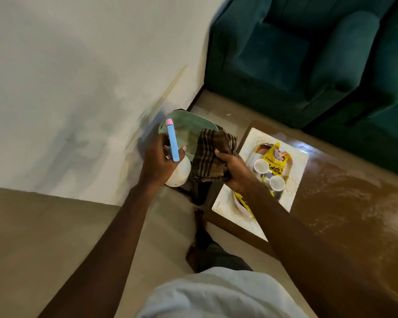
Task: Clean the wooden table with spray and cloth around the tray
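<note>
Beside the near left corner of the tabletop [345, 196], the left hand [157, 160] gripped a spray bottle [178, 174], fingers curled round its neck; the bottle had a white body and a blue head with a pink tip. Just to its right, the right hand [233, 172] clutched a bunched brown striped cloth [213, 154]. Both were held over a green basin [189, 127] near the wall [78, 76], off the table. A pale tray [251, 138] lay on the left end of the brown wooden tabletop, carrying two white mugs [261, 167] and a yellow packet [277, 154]. Its large black letters, seen upside down, looked like "TOP"; the smaller print was unreadable. A teal sofa [296, 53] stood at the far side.
</note>
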